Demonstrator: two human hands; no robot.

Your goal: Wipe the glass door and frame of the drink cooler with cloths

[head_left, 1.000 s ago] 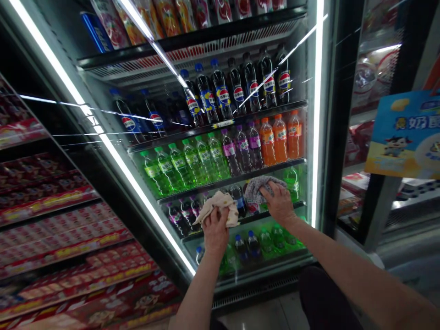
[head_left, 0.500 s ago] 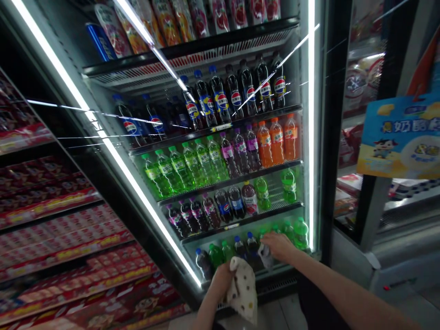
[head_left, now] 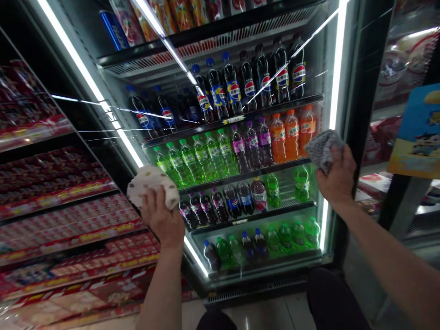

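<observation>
I have left grip [head_left: 162,217] closed on a cream dotted cloth [head_left: 153,185], at 9 o'clock on the drinks cooler door [head_left: 118,133]; right grip [head_left: 335,176] closed on a grey patterned cloth [head_left: 323,149], at 3 o'clock, just beside the orange soda bottles [head_left: 292,135]

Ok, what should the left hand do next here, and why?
Probably sweep the cream spotted cloth sideways across the glass door, because the left hand holds it up near the door's lit left edge, and the glass between there and the right hand, gripping a grey cloth, is uncovered.
</observation>
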